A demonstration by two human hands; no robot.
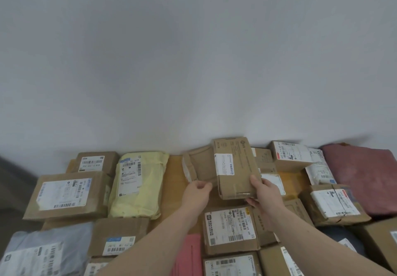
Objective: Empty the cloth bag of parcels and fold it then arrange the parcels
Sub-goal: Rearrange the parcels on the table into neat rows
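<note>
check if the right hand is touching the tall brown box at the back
Touching: the head view shows the right hand gripping the brown box's near end.

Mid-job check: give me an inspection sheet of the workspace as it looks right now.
Surface: tan table top, mostly covered, set against a pale wall.
Job's things: brown box held up; flat brown envelope beside it; yellow mailer; grey mailer; many labelled cartons; folded dark red cloth far right.
Clutter: pink packet near the front edge.
Hands: right hand grips the brown box; left hand pinches the envelope's edge.
Cables: nothing seen.
Surroundings: dark shape at far left, unclear.
</note>
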